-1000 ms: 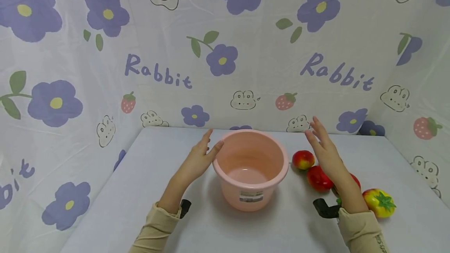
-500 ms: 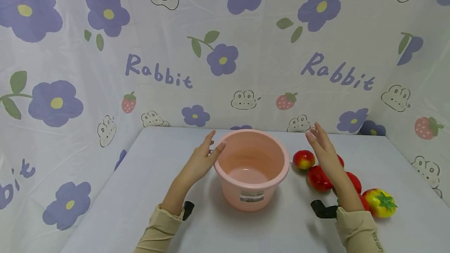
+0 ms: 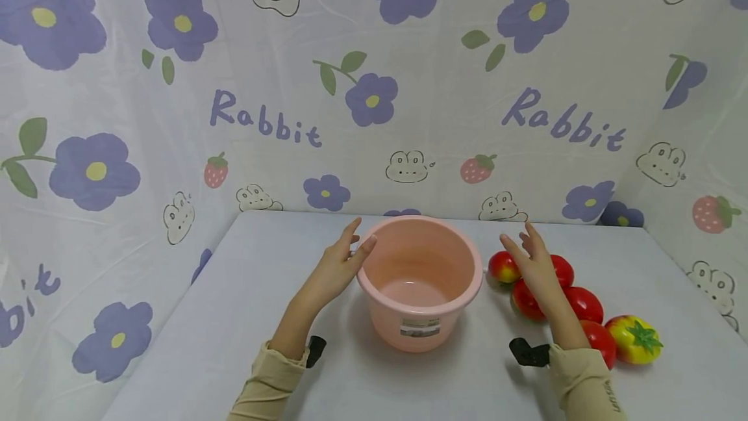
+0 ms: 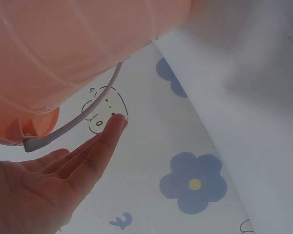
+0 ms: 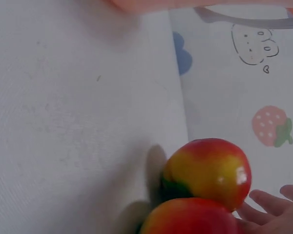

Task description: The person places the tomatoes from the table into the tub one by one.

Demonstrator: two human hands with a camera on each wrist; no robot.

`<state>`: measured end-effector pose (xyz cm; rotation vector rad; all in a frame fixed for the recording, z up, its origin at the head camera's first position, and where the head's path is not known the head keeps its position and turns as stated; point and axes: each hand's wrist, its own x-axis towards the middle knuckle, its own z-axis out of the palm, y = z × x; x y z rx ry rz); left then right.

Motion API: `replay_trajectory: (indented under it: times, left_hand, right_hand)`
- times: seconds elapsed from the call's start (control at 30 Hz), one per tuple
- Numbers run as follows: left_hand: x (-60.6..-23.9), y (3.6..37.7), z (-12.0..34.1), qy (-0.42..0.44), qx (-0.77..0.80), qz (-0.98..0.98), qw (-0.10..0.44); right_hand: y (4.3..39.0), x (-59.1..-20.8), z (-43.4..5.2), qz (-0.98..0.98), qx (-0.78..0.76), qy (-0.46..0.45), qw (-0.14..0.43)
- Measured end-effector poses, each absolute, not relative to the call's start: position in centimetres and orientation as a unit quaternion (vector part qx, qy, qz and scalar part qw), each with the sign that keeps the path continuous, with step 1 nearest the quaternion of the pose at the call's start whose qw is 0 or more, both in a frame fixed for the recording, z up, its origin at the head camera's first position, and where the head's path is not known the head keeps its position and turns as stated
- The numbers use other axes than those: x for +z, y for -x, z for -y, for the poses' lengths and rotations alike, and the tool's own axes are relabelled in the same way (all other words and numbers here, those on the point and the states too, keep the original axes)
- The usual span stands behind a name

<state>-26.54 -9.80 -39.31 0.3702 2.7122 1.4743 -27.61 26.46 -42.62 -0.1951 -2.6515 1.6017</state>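
Note:
A pink plastic bucket (image 3: 386, 325) stands upright on the table, its inside bare. Beside its left rim is my left hand (image 3: 336, 269), fingers extended and holding nothing. In the left wrist view, that hand (image 4: 44, 187) lies close to the bucket's thin handle (image 4: 83, 116); whether it touches, I cannot tell. My right hand (image 3: 535, 268) hovers over several red and yellow fruits right of the bucket, its fingers spread and grasping nothing. In the right wrist view, a red-yellow fruit (image 5: 212, 168) sits beside the fingers (image 5: 271, 202), with a redder fruit (image 5: 190, 218) in front.
A yellow-red fruit with a green leafy top (image 3: 639, 336) lies at the right end of the group. The white table (image 3: 234, 330) is bounded by a flower-and-rabbit printed cloth (image 3: 444, 115) at the back and sides. Black camera mounts (image 3: 528, 352) stick out at both wrists.
My right hand has come down and slightly left, showing more of the red fruits behind it. The left hand has barely shifted; the bucket stays where it was.

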Motion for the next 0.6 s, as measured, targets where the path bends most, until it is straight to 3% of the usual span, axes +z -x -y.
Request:
replay_trajectory:
  times: [0.6]
  left_hand:
    - [-39.3, 26.4, 9.7, -0.116, 0.475, -0.872, 0.025]
  right_hand:
    - [28.3, -43.1, -25.0, 0.880, 0.459, 0.124, -0.006]
